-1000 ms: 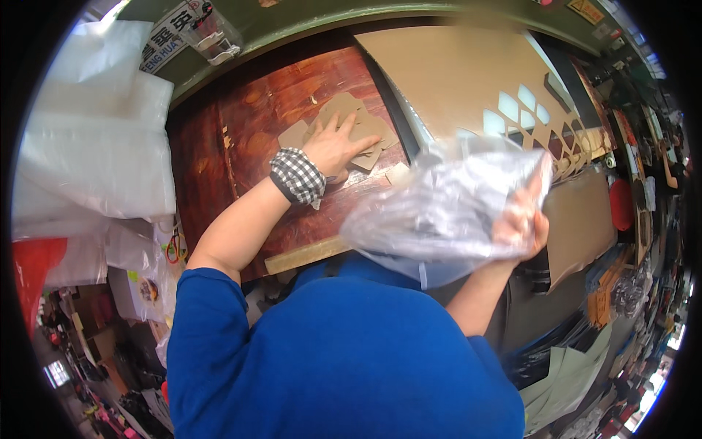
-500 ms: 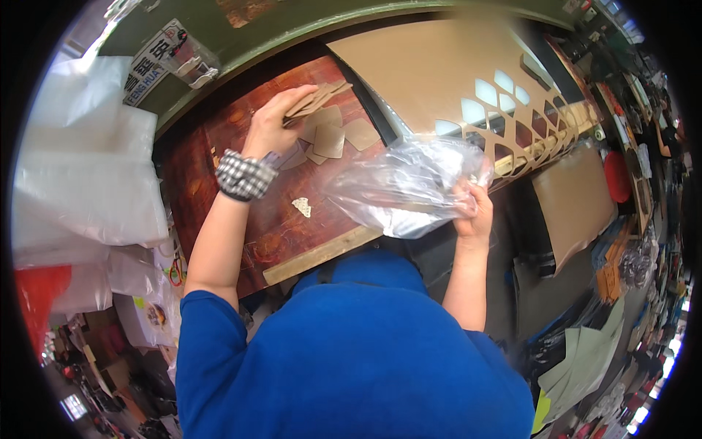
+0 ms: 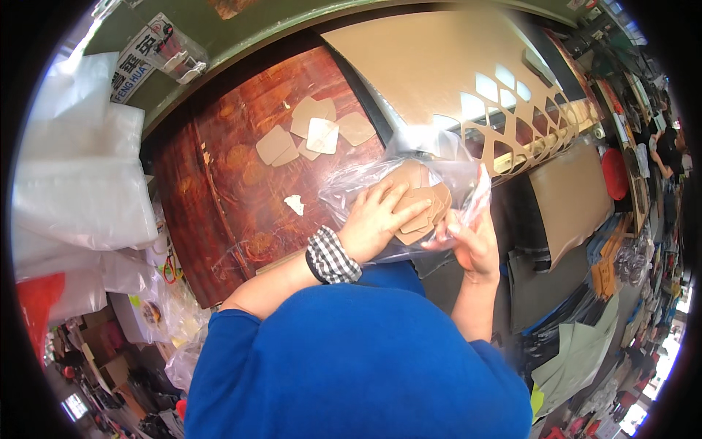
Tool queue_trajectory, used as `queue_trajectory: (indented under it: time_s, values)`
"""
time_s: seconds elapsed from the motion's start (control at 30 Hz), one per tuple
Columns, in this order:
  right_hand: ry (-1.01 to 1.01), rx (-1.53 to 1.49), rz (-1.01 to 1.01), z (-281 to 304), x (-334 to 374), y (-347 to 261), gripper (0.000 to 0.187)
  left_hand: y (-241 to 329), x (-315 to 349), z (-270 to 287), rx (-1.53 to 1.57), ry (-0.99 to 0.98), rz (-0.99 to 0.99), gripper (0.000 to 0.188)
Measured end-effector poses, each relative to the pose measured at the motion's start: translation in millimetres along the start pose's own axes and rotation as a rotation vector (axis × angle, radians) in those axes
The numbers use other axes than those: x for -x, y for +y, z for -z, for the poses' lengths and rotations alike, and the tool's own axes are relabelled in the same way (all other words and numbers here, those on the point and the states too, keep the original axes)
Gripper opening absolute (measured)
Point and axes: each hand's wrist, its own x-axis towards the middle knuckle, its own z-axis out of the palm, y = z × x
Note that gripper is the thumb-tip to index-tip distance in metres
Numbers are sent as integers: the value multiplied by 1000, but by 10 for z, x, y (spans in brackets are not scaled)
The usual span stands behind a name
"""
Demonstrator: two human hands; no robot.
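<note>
A stack of flat tan leather-like pieces (image 3: 418,192) lies fanned out at the mouth of a clear plastic bag (image 3: 340,186). My left hand (image 3: 374,223), with a checked band at the wrist, grips the stack, its fingers stretched across the top. At the right side of the bag, my right hand (image 3: 474,245) holds the plastic edge, its fingertips close to the pieces; its grip is partly hidden. More loose tan pieces (image 3: 276,146) lie on the red-brown wooden table (image 3: 227,197), beyond my left hand. A small pale scrap (image 3: 295,205) rests nearer to me.
A large tan sheet (image 3: 409,62) with a lattice of cut-out holes (image 3: 512,132) covers the right of the table and hangs over its edge. Stacked sheets (image 3: 570,197) stand at the right. Clear plastic sheeting (image 3: 80,175) hangs at the left.
My left hand has carried the stack from the far part of the table, right and nearer, to the bag. The bag's mouth is spread wider around the pieces.
</note>
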Motion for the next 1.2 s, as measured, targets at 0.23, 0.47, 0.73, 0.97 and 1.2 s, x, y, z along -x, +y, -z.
queue_trajectory:
  time_s: [0.23, 0.47, 0.73, 0.97, 1.2]
  values:
    - [198, 119, 108, 135, 355, -121, 103, 89, -183, 20, 331, -198, -2, 81]
    - [305, -54, 151, 465, 410, -50, 83, -155, -113, 319, 901, -12, 91, 43]
    - [239, -261, 221, 504, 326, -30, 85, -667, -184, -48, 32, 91, 253, 37]
    - [191, -220, 192, 463, 236, -50, 78, -578, -218, -231, 143, 178, 207, 28]
    - [202, -175, 174, 437, 210, -28, 81, -493, -354, -271, 477, 173, 248, 29]
